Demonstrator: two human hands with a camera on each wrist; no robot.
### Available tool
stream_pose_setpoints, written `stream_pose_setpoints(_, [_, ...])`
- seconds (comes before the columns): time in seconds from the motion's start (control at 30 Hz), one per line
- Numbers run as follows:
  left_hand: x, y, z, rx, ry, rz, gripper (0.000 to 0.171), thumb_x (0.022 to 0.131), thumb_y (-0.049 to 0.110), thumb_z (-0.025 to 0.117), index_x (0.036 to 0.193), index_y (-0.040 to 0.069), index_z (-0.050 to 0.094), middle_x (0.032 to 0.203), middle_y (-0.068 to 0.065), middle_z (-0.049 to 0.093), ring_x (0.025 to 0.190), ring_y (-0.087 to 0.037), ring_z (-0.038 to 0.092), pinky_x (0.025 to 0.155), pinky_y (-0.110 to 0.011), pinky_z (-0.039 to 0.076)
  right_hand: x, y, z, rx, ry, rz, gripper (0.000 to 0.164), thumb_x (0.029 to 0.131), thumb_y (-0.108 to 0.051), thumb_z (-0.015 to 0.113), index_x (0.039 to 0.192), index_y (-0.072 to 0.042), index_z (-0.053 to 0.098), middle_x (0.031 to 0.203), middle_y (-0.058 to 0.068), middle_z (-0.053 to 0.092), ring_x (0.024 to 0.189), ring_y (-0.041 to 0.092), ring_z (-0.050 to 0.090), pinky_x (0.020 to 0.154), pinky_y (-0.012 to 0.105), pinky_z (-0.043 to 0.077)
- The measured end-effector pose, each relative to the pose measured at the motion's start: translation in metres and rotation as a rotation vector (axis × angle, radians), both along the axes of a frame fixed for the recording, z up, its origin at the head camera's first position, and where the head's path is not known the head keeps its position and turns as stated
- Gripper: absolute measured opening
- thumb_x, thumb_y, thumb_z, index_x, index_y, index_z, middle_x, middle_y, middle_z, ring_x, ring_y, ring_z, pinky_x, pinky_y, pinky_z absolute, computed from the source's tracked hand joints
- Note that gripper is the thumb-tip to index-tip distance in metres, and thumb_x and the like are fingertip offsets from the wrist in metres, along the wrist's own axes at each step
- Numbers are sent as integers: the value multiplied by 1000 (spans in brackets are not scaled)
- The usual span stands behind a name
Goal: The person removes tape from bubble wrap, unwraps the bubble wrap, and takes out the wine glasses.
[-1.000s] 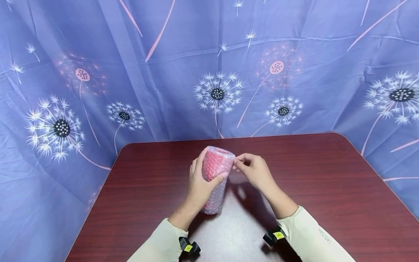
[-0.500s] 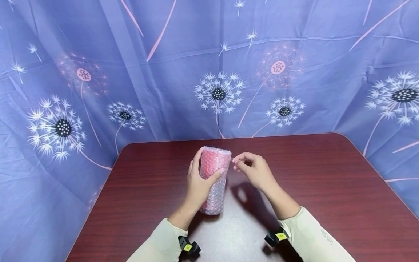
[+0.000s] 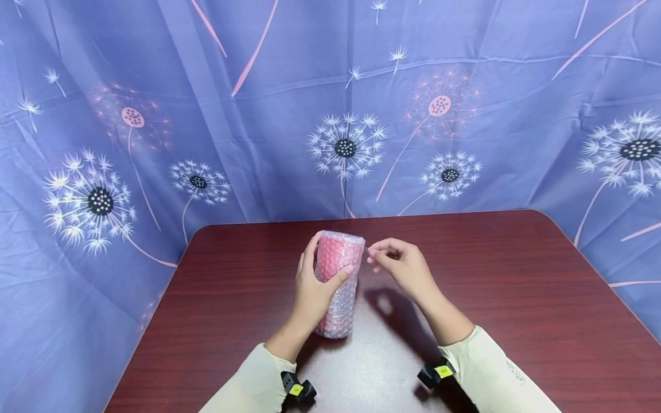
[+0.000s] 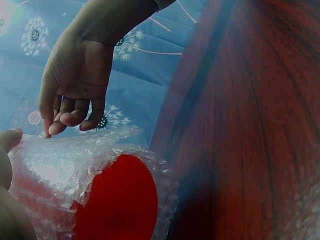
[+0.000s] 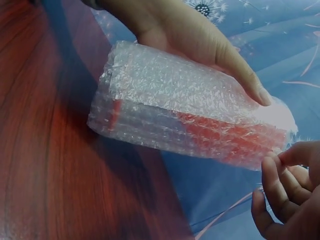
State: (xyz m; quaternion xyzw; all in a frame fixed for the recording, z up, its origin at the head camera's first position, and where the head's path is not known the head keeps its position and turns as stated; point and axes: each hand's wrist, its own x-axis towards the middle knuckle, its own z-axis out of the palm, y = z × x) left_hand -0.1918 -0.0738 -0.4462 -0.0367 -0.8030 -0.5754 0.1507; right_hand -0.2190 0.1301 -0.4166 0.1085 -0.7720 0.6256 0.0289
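Observation:
A red cylinder (image 4: pixel 122 200) is wrapped in clear bubble wrap (image 3: pixel 338 287); its round red end shows through the wrap's opening in the left wrist view. My left hand (image 3: pixel 314 287) grips the bundle from the left, thumb across the front and fingers behind, holding it nearly upright over the table. On the right, my right hand (image 3: pixel 405 267) is beside the bundle's upper edge. Its thumb and index fingertips (image 5: pixel 272 156) meet at the wrap's edge, pinching what looks like a thin clear strip, while the other fingers curl loosely. What the red item is stays hidden.
Under the hands lies a dark red wood-grain table (image 3: pixel 490 275) with rounded far corners. A blue cloth with dandelion prints (image 3: pixel 268 143) hangs behind it and along its sides. Small black wrist cameras (image 3: pixel 299 392) sit below both sleeves.
The bundle has turned a little leftward and upright, so its top opening shows less. My right fingertips stand slightly farther from its edge than a second ago; the left hand keeps its grip.

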Motion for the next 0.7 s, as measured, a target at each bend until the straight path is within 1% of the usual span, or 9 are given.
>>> stream_pose_setpoints(0.07, [0,0,1,6,0,-3,90,78,51,84,151,53,31,149,4,47,134,-23,49,104,-53,47,-1,0,-1,-39,-25,28,18,96,-5,64,106,9,69,81,16,73,63,10,67,65,27,59])
stream_pose_setpoints(0.13, [1,0,1,11,-2,-7,90,78,50,84,151,53,31,149,4,47,133,-23,50,104,-52,47,-1,1,0,-79,-61,59,19,97,-5,61,108,10,66,74,8,72,60,10,66,64,26,57])
stream_pose_setpoints(0.2, [1,1,1,15,0,-12,90,78,50,84,151,53,31,149,5,46,133,-23,50,103,-52,48,-1,0,0,-139,-98,108,21,99,-4,56,111,13,61,71,3,70,61,12,68,66,29,59])
stream_pose_setpoints(0.27, [1,1,2,14,0,-17,90,78,50,84,151,54,31,149,5,46,132,-23,50,102,-52,48,-1,0,0,-187,-124,153,20,100,-3,52,111,13,57,73,3,70,63,14,70,70,34,61])
stream_pose_setpoints(0.37, [2,1,2,10,1,-24,90,78,49,84,151,53,31,150,5,46,132,-23,50,102,-52,48,-1,-1,-1,-235,-148,202,19,101,-2,52,110,14,52,81,8,72,70,16,74,77,45,62])
stream_pose_setpoints(0.4, [2,1,2,7,-2,-25,91,78,49,84,151,53,31,150,5,46,132,-23,50,103,-52,48,-1,-1,-1,-239,-153,206,18,100,-2,54,109,13,52,82,9,72,71,16,74,78,47,62])
stream_pose_setpoints(0.53, [3,1,2,-1,-2,-29,91,78,50,84,152,52,31,151,3,46,132,-24,51,103,-53,48,-2,-1,0,-207,-157,191,17,98,-3,60,106,11,53,81,9,73,71,17,74,77,45,62])
stream_pose_setpoints(0.6, [4,1,3,-6,0,-30,91,78,50,84,152,51,31,151,3,45,133,-25,50,103,-53,48,-2,-1,0,-181,-150,178,17,98,-4,61,105,10,55,81,13,73,70,17,74,77,45,62])
stream_pose_setpoints(0.7, [4,2,4,-18,1,-27,91,78,51,84,152,52,31,151,3,45,133,-24,50,103,-53,48,-1,-1,0,-129,-126,162,19,99,-7,61,105,10,57,85,22,72,70,16,74,77,47,62])
